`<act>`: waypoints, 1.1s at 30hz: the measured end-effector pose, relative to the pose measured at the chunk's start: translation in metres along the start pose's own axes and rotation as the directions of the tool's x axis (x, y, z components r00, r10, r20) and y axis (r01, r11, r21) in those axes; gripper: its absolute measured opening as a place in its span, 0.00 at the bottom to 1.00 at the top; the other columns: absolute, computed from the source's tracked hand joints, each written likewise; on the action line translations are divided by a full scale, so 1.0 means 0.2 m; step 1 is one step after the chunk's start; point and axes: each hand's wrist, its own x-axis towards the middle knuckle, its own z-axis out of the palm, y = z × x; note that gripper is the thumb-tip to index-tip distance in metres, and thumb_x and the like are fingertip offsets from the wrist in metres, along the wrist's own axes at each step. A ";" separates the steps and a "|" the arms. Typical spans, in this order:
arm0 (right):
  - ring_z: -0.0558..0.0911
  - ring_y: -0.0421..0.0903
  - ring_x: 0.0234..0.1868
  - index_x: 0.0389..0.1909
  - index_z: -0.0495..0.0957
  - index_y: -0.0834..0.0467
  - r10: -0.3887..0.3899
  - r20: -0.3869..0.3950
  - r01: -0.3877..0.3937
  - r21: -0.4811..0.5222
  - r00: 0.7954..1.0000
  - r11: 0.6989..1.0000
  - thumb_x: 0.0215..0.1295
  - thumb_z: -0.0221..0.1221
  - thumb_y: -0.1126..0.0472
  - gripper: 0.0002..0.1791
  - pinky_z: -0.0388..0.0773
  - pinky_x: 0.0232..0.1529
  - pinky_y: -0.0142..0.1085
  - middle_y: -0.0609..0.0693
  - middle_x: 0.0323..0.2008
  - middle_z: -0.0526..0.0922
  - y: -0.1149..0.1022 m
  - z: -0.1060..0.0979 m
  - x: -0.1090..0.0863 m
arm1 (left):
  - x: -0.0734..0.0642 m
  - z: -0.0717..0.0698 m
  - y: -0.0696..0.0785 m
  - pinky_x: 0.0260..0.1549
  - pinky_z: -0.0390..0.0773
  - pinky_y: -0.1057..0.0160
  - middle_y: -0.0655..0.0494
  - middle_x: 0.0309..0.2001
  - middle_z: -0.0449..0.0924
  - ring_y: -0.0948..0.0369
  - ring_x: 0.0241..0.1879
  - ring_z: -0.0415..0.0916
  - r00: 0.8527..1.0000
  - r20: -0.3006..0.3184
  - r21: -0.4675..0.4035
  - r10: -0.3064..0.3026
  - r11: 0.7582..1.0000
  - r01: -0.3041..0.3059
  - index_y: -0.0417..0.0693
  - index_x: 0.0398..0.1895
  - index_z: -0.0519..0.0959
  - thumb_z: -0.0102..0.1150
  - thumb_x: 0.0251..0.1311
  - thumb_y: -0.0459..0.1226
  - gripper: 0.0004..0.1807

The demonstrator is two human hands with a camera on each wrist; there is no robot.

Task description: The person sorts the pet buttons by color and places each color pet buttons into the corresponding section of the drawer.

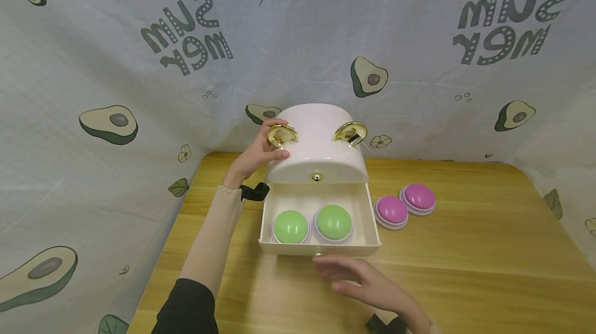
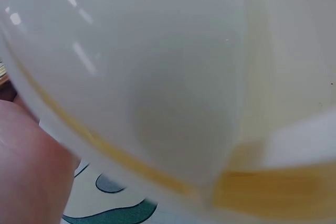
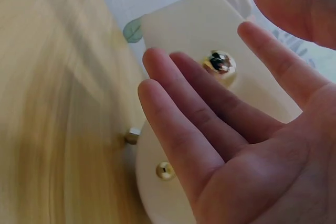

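Note:
A white storage box (image 1: pixel 321 142) with two gold ear shapes stands on the table, its lower drawer (image 1: pixel 321 249) pulled out. My left hand (image 1: pixel 261 150) grips the box's upper left side around the left gold ear (image 1: pixel 282 134), thumb on the front. Two green domed push lights (image 1: pixel 291 226) with white rims lie side by side in the drawer. Just in front of the drawer's small gold knob (image 3: pixel 219 65), my right hand (image 1: pixel 365 279) holds nothing, its fingers extended. In the left wrist view the box's white wall (image 2: pixel 157 77) fills most of the picture.
Two purple domed push lights (image 1: pixel 392 211) sit on the wooden table (image 1: pixel 489 272) right of the drawer. Behind the box hangs a pale cloth (image 1: pixel 302 55) printed with avocados. Another gold knob (image 1: pixel 317 176) is on the box's upper front.

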 end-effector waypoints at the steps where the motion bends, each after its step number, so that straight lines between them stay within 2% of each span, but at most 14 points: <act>1: 0.76 0.50 0.57 0.64 0.66 0.65 -0.011 0.000 0.011 -0.003 1.000 1.000 0.67 0.53 0.74 0.25 0.73 0.54 0.41 0.56 0.59 0.74 0.00 0.00 0.00 | 0.00 0.00 0.00 0.62 0.56 0.55 0.49 0.58 0.65 0.55 0.58 0.63 1.000 0.001 0.002 0.002 1.000 -0.002 0.56 0.64 0.56 0.57 0.56 0.21 0.37; 5: 0.76 0.52 0.57 0.66 0.63 0.66 -0.052 0.000 0.052 -0.011 0.999 0.999 0.67 0.52 0.74 0.26 0.73 0.54 0.44 0.57 0.62 0.72 0.02 0.01 0.02 | 0.00 -0.01 -0.01 0.64 0.53 0.55 0.49 0.58 0.65 0.55 0.60 0.62 1.000 0.007 0.013 0.014 1.000 -0.014 0.56 0.64 0.57 0.59 0.55 0.22 0.38; 9: 0.76 0.56 0.57 0.67 0.62 0.66 -0.038 -0.010 0.038 0.001 0.999 0.999 0.67 0.52 0.74 0.27 0.74 0.53 0.46 0.58 0.62 0.71 0.04 0.02 0.03 | 0.01 -0.02 -0.02 0.64 0.53 0.54 0.50 0.59 0.65 0.55 0.60 0.62 1.000 0.016 0.018 0.023 1.000 -0.024 0.57 0.65 0.57 0.63 0.55 0.25 0.38; 13: 0.75 0.55 0.58 0.67 0.61 0.66 -0.019 -0.022 0.019 0.006 1.000 1.000 0.68 0.52 0.74 0.27 0.74 0.53 0.46 0.59 0.62 0.70 0.04 0.02 0.03 | 0.01 -0.02 -0.02 0.64 0.52 0.53 0.49 0.59 0.65 0.55 0.60 0.62 0.999 0.023 0.019 0.026 0.999 -0.026 0.58 0.65 0.57 0.65 0.55 0.28 0.38; 21: 0.74 0.50 0.59 0.66 0.62 0.67 -0.009 -0.058 0.011 0.032 0.998 0.999 0.68 0.51 0.74 0.26 0.73 0.53 0.47 0.56 0.63 0.70 0.04 0.04 0.03 | 0.01 -0.02 -0.01 0.64 0.54 0.54 0.48 0.60 0.62 0.56 0.60 0.61 1.000 0.027 0.023 0.004 1.000 -0.005 0.56 0.65 0.55 0.60 0.54 0.21 0.40; 26: 0.74 0.53 0.59 0.66 0.63 0.67 -0.011 -0.074 0.014 0.036 0.997 0.999 0.68 0.51 0.74 0.25 0.73 0.54 0.47 0.53 0.63 0.71 0.04 0.05 0.04 | 0.01 -0.02 0.00 0.65 0.52 0.55 0.48 0.60 0.61 0.56 0.61 0.60 0.999 0.034 0.047 -0.011 0.999 0.009 0.55 0.65 0.54 0.59 0.54 0.21 0.40; 33: 0.75 0.48 0.58 0.66 0.64 0.67 -0.002 -0.084 0.006 0.046 0.996 0.999 0.68 0.51 0.74 0.25 0.73 0.53 0.47 0.54 0.62 0.72 0.03 0.05 0.04 | 0.01 -0.03 0.02 0.66 0.50 0.56 0.48 0.60 0.61 0.56 0.62 0.58 0.999 0.044 0.087 -0.024 0.996 0.021 0.53 0.66 0.53 0.60 0.53 0.21 0.41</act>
